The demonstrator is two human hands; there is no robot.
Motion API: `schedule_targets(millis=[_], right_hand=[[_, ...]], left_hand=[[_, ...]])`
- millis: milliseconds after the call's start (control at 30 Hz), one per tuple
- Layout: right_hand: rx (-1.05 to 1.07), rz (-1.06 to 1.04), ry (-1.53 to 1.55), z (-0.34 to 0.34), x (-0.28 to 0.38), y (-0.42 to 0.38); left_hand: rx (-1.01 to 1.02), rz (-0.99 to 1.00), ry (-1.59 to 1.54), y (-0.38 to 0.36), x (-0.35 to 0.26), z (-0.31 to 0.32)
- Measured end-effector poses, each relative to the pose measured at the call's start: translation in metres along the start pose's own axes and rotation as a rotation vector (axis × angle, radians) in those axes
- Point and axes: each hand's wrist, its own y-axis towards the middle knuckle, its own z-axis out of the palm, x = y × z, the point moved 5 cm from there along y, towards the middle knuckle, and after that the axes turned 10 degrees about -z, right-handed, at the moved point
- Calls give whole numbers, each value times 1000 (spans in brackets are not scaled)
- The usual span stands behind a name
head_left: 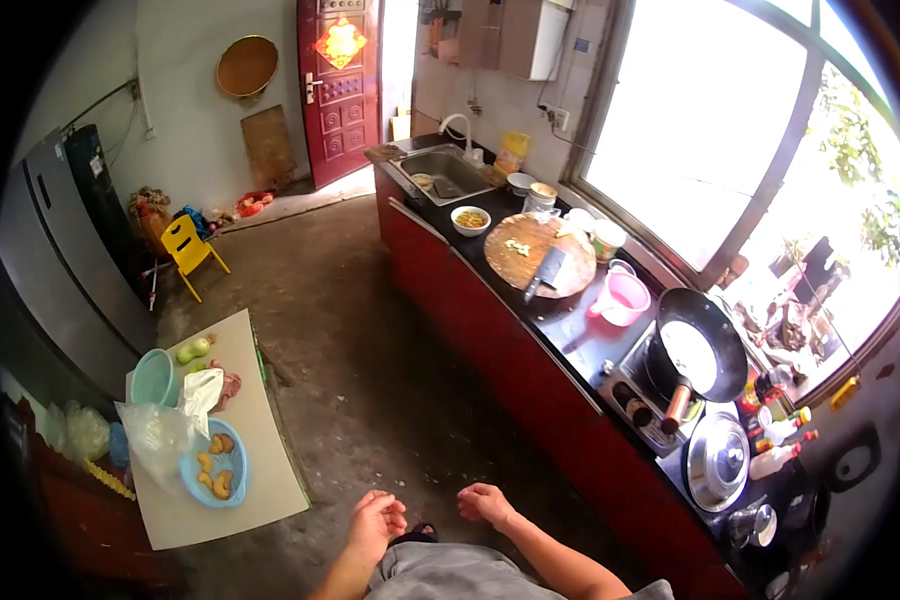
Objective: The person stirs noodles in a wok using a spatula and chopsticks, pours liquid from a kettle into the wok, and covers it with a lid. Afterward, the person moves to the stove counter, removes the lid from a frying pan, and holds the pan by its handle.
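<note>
My left hand (377,520) hangs in the air over the floor, its fingers loosely bent and apart, with nothing visible in it. To its right my right hand (485,503) is also in the air, fingers curled in, holding nothing I can see. Neither touches anything. Nearest the left hand is a low table (260,500) with a blue basket (192,478) of ginger-like roots (216,483). Beyond the right hand runs the counter (560,345), bearing a round chopping board (510,265) with a cleaver (545,274) and a wok (725,345) on the stove.
A green basin (155,378), green gourds (194,349), a plastic bag (155,440) and meat (230,387) lie on the low table. On the counter are a bowl (470,220), pink dipper (625,298), metal lid (718,462) and bottles (775,460). A yellow chair (185,245) stands farther back.
</note>
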Motion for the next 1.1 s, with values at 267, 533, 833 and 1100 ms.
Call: schedule_targets(millis=[267, 533, 833, 1100], right_hand=[[303, -102, -186, 81, 33, 110], [300, 2, -274, 72, 108, 201], [221, -105, -205, 57, 217, 307], [77, 18, -114, 60, 207, 327]], left_hand=[[-144, 19, -168, 29, -57, -59], [-245, 211, -134, 91, -142, -33], [-187, 290, 0, 165, -248, 24], [-152, 25, 137, 224, -298, 21]])
